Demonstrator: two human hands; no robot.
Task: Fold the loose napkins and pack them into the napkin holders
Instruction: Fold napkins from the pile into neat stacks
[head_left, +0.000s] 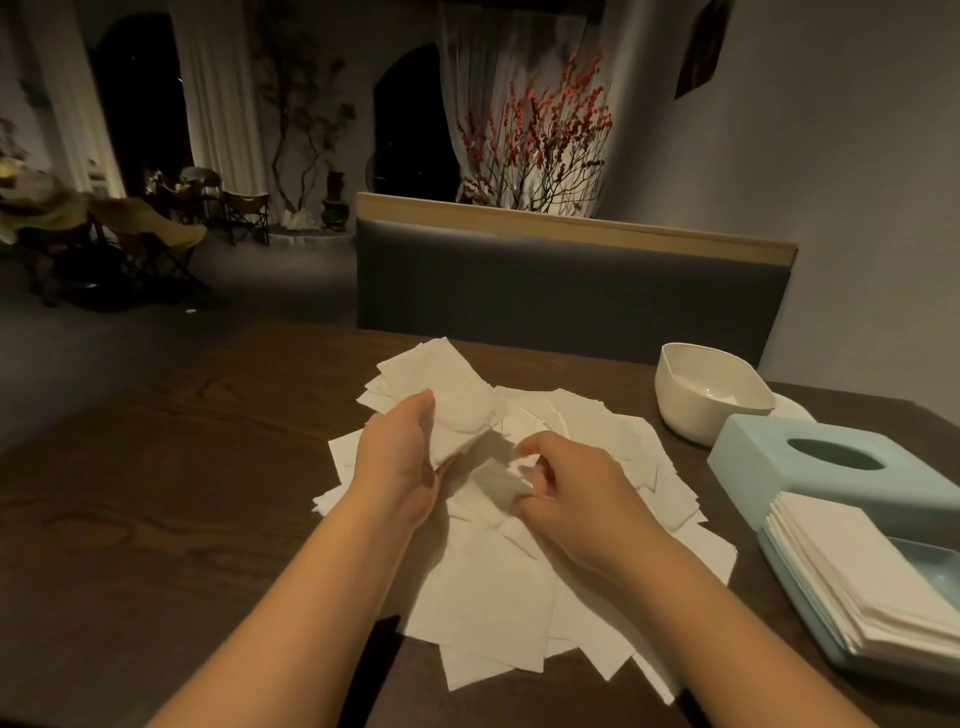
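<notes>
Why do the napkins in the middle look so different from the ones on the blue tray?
The pile of loose napkins is spread across the table in a messy heap, pointing every way; the folded stack is neat, with edges lined up. The pile lies on bare wood; the stack sits on the light blue tray. Both hands work in the pile; nothing touches the stack. Both are white paper.

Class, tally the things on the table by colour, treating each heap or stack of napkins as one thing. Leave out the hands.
White: 3, the loose napkin pile, the folded stack and the bowl
Light blue: 2, the cover with an oval slot and the tray under the stack
Total: 5
</notes>
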